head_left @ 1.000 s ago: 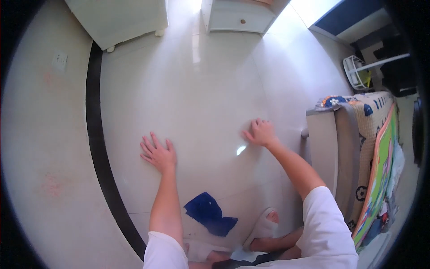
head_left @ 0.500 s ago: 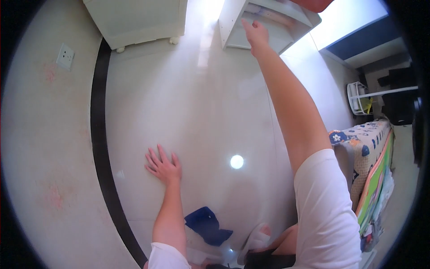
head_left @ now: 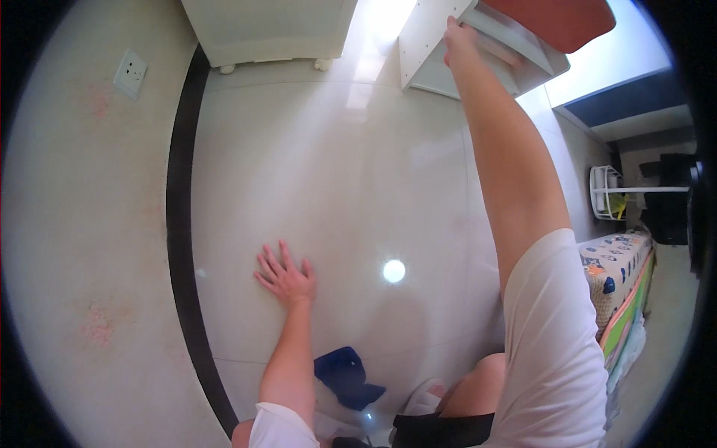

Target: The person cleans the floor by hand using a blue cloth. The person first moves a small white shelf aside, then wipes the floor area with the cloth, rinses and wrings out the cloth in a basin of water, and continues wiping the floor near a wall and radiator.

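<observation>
- Floor (head_left: 358, 201), pale and shiny, carries the left hand (head_left: 288, 279), which is spread flat with fingers fanned forward, fully open, with nothing in its hold.
- The left forearm (head_left: 290, 351) rises from the lower edge, nearly upright in view.
- The right arm (head_left: 515, 164) is stretched far forward, tilted a little to the left.
- The right hand (head_left: 458, 42) is at the open front of the white cabinet (head_left: 426, 56), by its left side panel; its fingers partly overlap, so I cannot tell how far open it is or whether it grips the edge.
- The cabinet stands on the floor, at the top, right of centre.
- A blue cloth (head_left: 345, 378) lies right of the left forearm.
</observation>
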A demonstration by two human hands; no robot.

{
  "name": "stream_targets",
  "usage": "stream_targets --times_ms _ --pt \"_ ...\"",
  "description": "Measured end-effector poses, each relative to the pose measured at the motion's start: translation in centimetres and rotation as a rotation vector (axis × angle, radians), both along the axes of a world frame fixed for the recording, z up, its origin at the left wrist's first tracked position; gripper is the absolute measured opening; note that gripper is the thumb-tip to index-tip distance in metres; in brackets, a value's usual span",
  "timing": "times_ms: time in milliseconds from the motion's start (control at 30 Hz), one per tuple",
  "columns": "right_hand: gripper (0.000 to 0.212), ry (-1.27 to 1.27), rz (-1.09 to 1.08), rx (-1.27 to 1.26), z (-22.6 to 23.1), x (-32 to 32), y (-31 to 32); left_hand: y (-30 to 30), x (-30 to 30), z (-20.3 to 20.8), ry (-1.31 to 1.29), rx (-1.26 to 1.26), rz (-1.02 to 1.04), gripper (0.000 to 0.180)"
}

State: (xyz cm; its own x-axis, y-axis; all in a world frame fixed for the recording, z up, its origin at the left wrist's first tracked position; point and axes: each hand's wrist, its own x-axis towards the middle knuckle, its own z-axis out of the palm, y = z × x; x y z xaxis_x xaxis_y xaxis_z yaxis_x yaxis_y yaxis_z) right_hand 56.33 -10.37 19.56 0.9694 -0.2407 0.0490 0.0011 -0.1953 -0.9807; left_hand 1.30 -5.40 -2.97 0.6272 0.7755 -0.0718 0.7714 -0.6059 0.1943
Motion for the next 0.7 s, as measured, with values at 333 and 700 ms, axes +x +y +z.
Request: stream_targets --times_ms 333,700 --pt "0.031 -0.05 -0.014 -0.055 0.5 -3.4 -0.7 0.0 -0.1 0.1 -0.011 0.013 -0.002 0.076" --pt "0.034 -0.042 0.182 -0.118 -0.6 -10.4 -6.9 -0.1 -0.1 0.8 -0.008 -0.018 0.004 0.075"
